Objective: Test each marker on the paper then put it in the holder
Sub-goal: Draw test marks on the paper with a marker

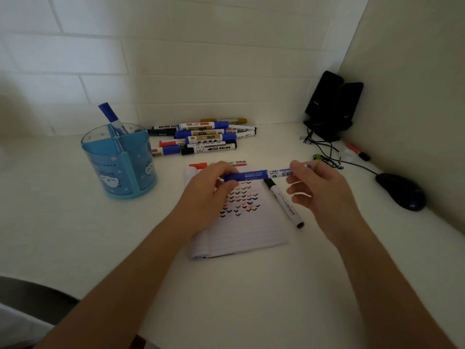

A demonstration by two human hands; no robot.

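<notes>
A blue marker [261, 174] is held level above the lined paper pad [241, 230]. My left hand [210, 190] grips its blue cap end, and my right hand [317, 187] pinches the white barrel end. The pad carries several rows of small coloured check marks. A black-capped marker [284, 201] lies along the pad's right edge, and a red marker [201, 165] lies just behind the pad. The blue holder [120, 159] stands at the left with one blue marker [112, 118] in it. A pile of several markers [203, 137] lies near the wall.
A black speaker [332, 104] with tangled cables [324, 152] stands in the right corner. A black mouse [401, 191] sits at the right, an orange highlighter [357, 151] behind it. Tiled wall at the back, plain wall at the right.
</notes>
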